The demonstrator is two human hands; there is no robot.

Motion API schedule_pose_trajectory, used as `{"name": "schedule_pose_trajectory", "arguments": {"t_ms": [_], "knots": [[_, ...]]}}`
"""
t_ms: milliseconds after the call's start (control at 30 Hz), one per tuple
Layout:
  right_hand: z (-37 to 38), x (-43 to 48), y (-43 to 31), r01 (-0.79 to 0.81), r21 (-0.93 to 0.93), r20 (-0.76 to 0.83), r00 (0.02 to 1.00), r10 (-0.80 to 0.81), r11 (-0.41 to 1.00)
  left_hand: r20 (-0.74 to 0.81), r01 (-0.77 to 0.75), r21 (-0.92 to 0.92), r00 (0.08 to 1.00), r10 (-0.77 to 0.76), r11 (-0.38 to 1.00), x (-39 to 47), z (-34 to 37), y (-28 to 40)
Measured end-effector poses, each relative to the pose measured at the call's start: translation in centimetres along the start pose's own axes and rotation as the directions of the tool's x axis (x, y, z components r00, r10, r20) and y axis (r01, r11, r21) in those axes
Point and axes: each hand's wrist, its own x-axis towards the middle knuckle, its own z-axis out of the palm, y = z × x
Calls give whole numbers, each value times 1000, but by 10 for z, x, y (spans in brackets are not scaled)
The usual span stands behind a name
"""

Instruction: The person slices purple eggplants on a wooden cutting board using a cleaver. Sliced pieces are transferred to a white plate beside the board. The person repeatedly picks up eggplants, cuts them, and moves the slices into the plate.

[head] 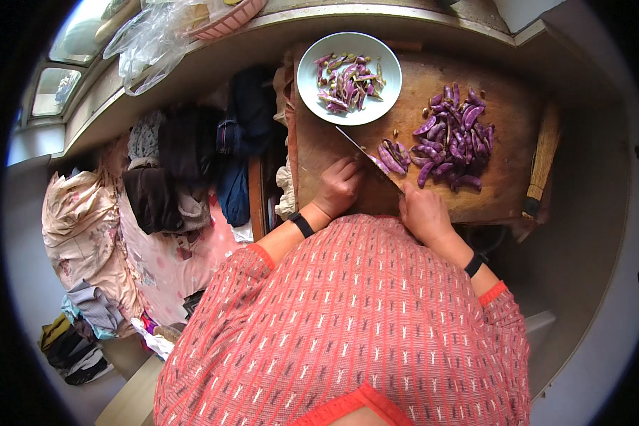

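My right hand (425,212) grips the handle of a kitchen knife (366,154), whose blade slants up and left towards the bowl. Just left of the blade, my left hand (341,185) rests on the wooden board (325,144) with its fingers curled; whether they hold anything is hidden. Several purple bean pods (392,156) lie right beside the blade. A larger heap of whole purple pods (455,139) covers the board further right. At the board's back left, a pale bowl (309,98) holds cut purple pods (351,85) and some loose beans.
A straw hand brush (543,160) lies along the board's right edge. Behind stands a ledge with a clear plastic bag (152,53) and a pink plastic basket (234,21). To the left, dark clothes (189,138) lie by a bed with pink bedding (165,266).
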Motion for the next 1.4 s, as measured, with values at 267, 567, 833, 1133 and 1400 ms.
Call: {"name": "schedule_pose_trajectory", "arguments": {"t_ms": [267, 567, 833, 1133, 1400], "knots": [[-27, -34, 4, -134, 19, -106, 985, 135, 991, 43, 50, -133, 998, -45, 990, 3, -6, 4], [-33, -31, 13, -287, -5, -123, 951, 284, 958, 272, 272, -63, 930, -246, 960, 16, -3, 12], [-33, -29, 21, -331, 154, -82, 935, 346, 931, 466, 344, 70, 819, -336, 936, 24, 12, 20], [-27, -29, 17, -434, 479, 88, 888, 451, 763, 445, 413, 35, 809, -385, 910, 41, 39, 25], [-10, -36, 17, -422, 680, 184, 890, 417, 600, 304, 395, -96, 886, -351, 914, 44, 64, 30]]}}
